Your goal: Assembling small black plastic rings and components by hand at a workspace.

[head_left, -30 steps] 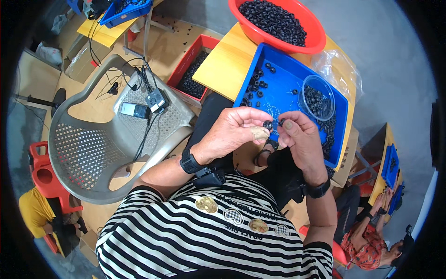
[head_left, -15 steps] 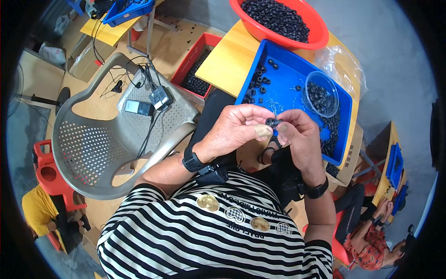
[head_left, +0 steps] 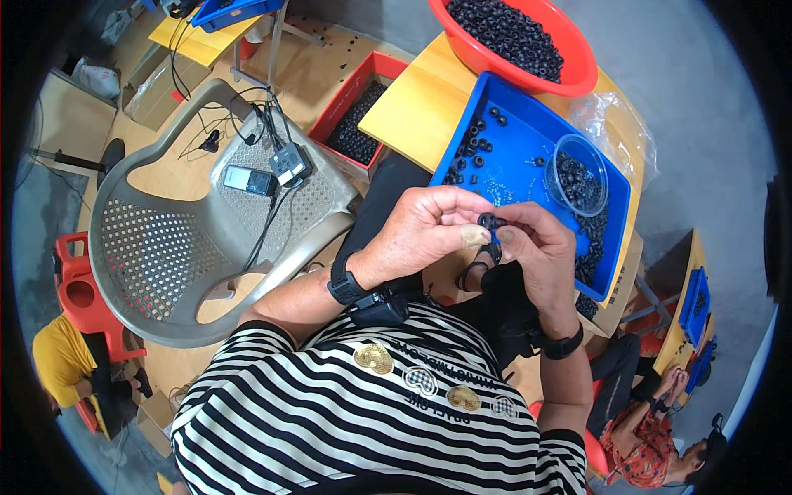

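Between my two hands, just in front of the blue tray (head_left: pixel 528 111), is a small black ring-shaped part (head_left: pixel 492 221). My left hand (head_left: pixel 425 231) pinches it from the left between thumb and fingertips; a tan covering wraps that thumb. From the other side my right hand (head_left: pixel 536 247) grips the part, thumb and forefinger closed on it. Inside the tray lie loose black parts (head_left: pixel 478 144) at its left end and more heaped along the right. A clear round tub (head_left: pixel 605 186) holding black parts sits in the tray's right half.
A red basin (head_left: pixel 587 70) full of black parts stands on the yellow table (head_left: pixel 404 111). Below its left end is a red box (head_left: pixel 323 124) of parts. At left, a grey plastic chair (head_left: pixel 132 272) bears cables and a small device (head_left: pixel 247 180). Other people sit at lower left and lower right.
The whole view has shifted slightly, with the table and tray a little further right and lower. Both hands keep their pinch on the small black part, which has turned a little.
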Tool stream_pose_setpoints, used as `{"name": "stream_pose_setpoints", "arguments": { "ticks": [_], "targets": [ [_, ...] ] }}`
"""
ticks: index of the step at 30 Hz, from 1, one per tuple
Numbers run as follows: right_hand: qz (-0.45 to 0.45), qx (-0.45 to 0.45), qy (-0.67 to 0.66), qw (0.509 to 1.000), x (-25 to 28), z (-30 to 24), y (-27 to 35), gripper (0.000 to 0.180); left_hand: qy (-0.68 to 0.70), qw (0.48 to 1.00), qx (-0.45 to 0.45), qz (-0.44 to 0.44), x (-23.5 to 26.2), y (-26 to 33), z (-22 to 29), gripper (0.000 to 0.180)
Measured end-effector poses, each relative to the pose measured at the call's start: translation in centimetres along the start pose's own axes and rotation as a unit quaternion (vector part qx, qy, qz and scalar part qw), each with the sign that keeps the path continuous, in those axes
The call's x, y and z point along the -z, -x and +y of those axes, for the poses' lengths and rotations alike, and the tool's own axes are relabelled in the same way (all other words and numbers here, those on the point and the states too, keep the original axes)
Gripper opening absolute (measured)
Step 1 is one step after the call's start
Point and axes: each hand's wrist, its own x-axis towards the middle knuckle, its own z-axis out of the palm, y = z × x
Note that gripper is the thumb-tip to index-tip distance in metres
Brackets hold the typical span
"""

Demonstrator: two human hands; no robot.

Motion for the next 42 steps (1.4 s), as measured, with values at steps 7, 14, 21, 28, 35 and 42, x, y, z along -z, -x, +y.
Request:
{"name": "stream_pose_setpoints", "arguments": {
  "ticks": [7,14,21,28,35,42],
  "targets": [
    [0.026,0.069,0.119,0.99,-0.6,-0.4,0.0,0.018,-0.025,1.0,0.0,-0.001,0.3,0.1,0.0,0.028],
    [0.048,0.096,0.196,0.975,-1.1,-1.1,0.1,0.017,-0.017,1.0,-0.007,-0.005,0.4,0.1,-0.3,0.027],
    [0.025,0.116,0.202,0.972,-0.8,-0.8,0.0,0.019,0.13,0.988,0.077,-0.04,1.3,0.0,-0.5,0.024],
    [-0.031,0.18,0.252,0.95,-0.3,-1.0,-0.5,0.024,0.114,0.987,0.109,-0.028,0.8,0.3,0.1,0.021],
    [-0.044,0.198,0.263,0.943,-0.5,-0.9,-0.5,0.026,0.128,0.982,0.124,-0.053,1.3,0.2,-0.6,0.021],
    [0.01,0.193,0.242,0.951,-1.0,0.0,0.2,0.027,0.123,0.983,0.129,-0.045,0.5,0.0,-0.2,0.021]
  ]
}}
